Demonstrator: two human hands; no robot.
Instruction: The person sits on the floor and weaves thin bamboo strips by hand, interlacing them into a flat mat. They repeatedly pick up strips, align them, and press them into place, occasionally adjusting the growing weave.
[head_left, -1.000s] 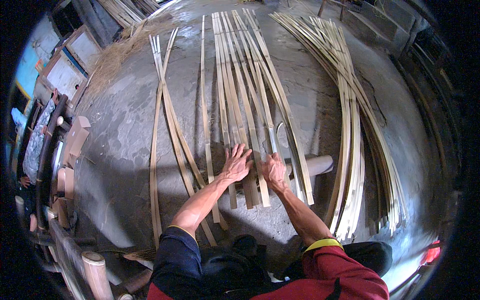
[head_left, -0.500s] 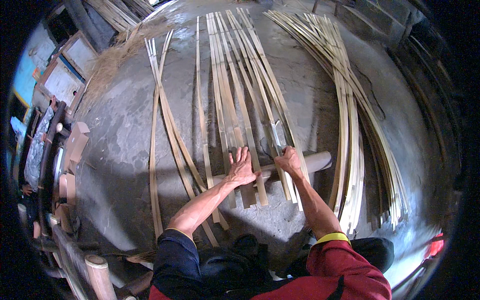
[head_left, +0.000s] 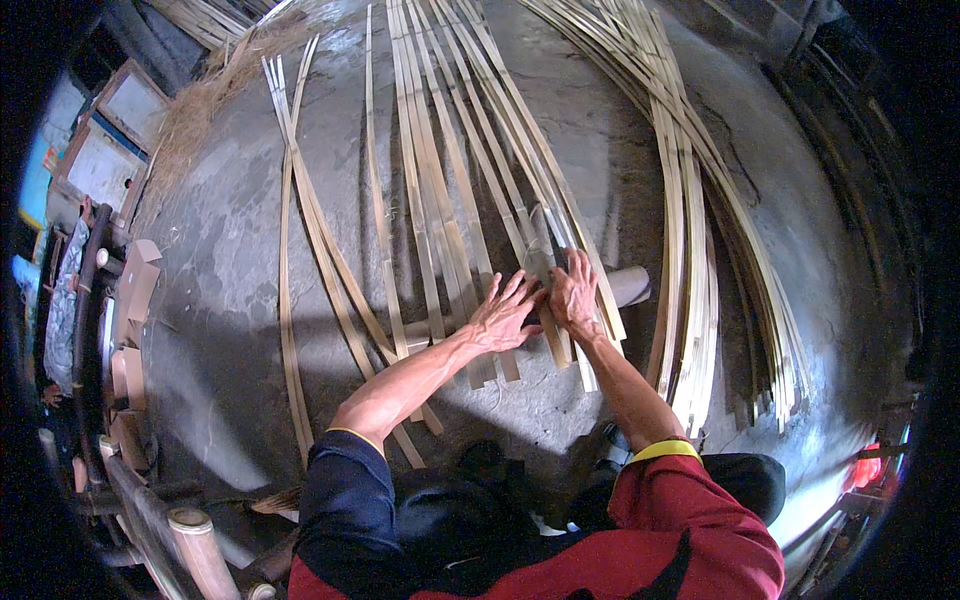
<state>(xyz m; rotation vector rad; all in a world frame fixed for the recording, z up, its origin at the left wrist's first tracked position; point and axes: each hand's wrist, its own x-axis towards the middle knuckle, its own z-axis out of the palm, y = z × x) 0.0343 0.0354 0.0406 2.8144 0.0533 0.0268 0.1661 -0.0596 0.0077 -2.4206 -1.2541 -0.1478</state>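
Long, pale bamboo strips [head_left: 425,190] lie side by side, running away from me. Their near ends rest across a thick bamboo pole [head_left: 628,286] on the floor. With its fingers spread, my left hand [head_left: 500,320] is laid over the strips in the middle. Just to its right, my right hand [head_left: 573,298] is closed, the fingers bent. From it a flat grey blade, apparently a knife [head_left: 539,250], points away over the strips; its handle is hidden in the grip. The two hands are almost touching.
Crossed bamboo strips [head_left: 315,215] lie on the left, and a larger bundle of strips [head_left: 680,200] on the right. Brown cardboard boxes [head_left: 135,290] and a cut bamboo post [head_left: 200,550] stand along the left side. Straw-like shavings [head_left: 205,110] are heaped farther back.
My left hand has moved right, close to my right hand. My right hand has shifted slightly up the strips with the blade. The whole view has tilted, so the floor things sit higher.
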